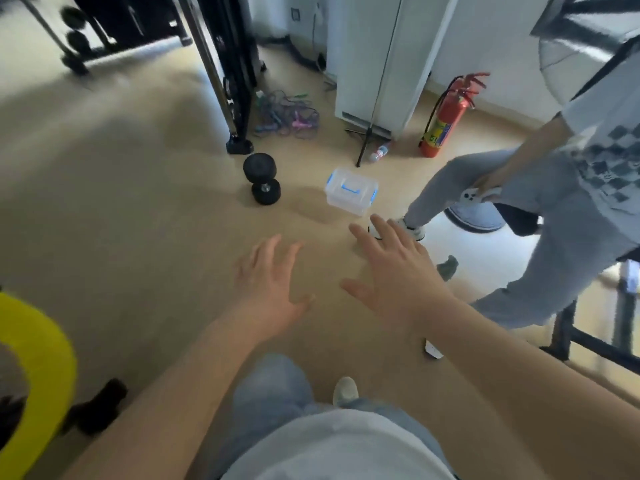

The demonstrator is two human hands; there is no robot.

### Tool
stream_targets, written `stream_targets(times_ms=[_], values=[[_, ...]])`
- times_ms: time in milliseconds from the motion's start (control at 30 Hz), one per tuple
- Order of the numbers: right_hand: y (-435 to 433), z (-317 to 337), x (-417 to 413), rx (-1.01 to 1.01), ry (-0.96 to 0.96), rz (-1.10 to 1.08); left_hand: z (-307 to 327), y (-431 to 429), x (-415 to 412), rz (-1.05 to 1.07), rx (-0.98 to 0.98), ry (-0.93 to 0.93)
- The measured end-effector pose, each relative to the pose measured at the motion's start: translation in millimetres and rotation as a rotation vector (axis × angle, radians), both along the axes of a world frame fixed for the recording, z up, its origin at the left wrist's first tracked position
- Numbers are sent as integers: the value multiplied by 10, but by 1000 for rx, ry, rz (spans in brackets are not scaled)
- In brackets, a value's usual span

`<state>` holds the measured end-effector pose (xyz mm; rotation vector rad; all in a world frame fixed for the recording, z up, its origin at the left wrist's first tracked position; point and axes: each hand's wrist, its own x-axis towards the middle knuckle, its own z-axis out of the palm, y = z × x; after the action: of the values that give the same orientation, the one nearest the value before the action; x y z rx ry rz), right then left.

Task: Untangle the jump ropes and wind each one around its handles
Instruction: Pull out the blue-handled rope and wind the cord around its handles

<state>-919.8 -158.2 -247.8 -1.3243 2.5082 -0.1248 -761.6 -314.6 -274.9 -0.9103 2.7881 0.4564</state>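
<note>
A gym room: dumbbell (261, 183), jump ropes (287, 116), black weight rack (221, 64).

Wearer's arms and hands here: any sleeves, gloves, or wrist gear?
No sleeves in view: the left arm and right arm are uncovered right to the frame edge. The left hand and right hand have no gloves, and no watch, band or ring is visible. The frame is slightly blurred, so a thin ring could be missed.

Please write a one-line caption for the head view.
Left hand and right hand reach out empty; tangled jump ropes lie ahead on the floor, untouched.
</note>
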Motion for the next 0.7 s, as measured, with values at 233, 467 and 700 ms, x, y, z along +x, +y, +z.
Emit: stream_targets(times_ms=[233,467,700], values=[[-1284,-228,-894,24,2,85,-236,-1220,-792,55,0,-10],[-2777,-295,-1711,43,27,52,-265,-2808,-1686,28,-28,24],[-3869,-227,-2409,5,-9,-9,-158,-4006,-2526,-68,-51,13]])
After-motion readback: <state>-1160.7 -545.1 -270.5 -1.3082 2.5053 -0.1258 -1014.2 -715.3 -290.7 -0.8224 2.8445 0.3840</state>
